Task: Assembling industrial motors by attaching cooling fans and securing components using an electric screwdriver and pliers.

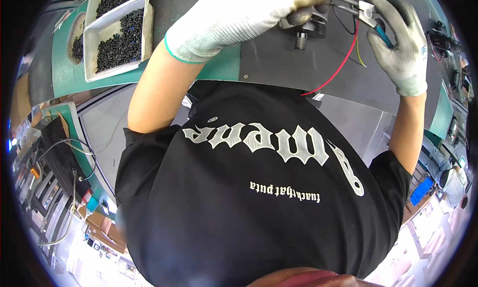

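My left hand (294, 6), in a white knit glove, is closed at the top edge on a black round part (315, 29) with a threaded stub pointing down. Its fingertips are partly smeared by motion. Pliers (367, 12) with a blue handle are in my gloved right hand (406, 50), their dark jaws pointing left toward my left fingers. Close by the jaws run a red wire (343, 62), a yellow-green wire (360, 57) and a short black wire loop (344, 27). Whether the jaws grip a wire I cannot tell.
White bins (147, 41) with many small black pieces (119, 47) stand on the green mat (219, 65) at the left. A dark grey mat (279, 68) covers the bench under my hands. Dark devices (440, 38) sit at the far right. Another person (450, 185) is at the right rim.
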`<state>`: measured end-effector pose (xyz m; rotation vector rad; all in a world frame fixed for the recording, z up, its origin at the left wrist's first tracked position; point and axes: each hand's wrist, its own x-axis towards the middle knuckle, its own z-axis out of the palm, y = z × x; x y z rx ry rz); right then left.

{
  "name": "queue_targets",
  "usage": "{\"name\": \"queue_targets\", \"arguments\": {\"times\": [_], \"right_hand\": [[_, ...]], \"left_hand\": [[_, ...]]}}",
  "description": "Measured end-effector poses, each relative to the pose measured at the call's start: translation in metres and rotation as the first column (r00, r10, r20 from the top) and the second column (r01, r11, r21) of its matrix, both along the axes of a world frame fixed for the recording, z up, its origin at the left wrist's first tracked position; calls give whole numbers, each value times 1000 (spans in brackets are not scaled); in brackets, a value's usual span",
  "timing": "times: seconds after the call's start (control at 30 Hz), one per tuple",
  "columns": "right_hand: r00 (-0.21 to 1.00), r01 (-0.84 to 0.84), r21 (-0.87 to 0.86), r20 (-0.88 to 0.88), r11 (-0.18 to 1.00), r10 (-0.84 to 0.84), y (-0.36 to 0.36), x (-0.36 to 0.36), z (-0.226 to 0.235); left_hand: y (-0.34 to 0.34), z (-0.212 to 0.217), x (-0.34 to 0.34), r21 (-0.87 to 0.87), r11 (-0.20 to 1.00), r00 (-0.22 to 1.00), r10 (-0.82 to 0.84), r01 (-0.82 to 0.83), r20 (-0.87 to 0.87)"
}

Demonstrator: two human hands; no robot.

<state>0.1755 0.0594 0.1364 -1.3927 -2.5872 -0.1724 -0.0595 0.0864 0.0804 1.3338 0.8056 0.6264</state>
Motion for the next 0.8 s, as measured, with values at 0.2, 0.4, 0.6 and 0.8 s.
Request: {"name": "queue_targets", "arguments": {"times": [0.2,0.4,0.6,0.8], "right_hand": [[628,234,-235,-704,944,-331,16,66,-95],[882,109,18,-463,994,-88,36,81,-141],[790,69,-96,-602,993,-113,29,78,-155],[643,26,-213,-745,977,-179,21,71,-165]], "left_hand": [[-73,-51,-9,-733,677,950,177,72,256],[-79,-92,47,-802,593,687,552,76,473],[-81,-94,46,-824,472,510,648,314,566],[-87,-93,41,-834,529,604,617,157,505]]}}
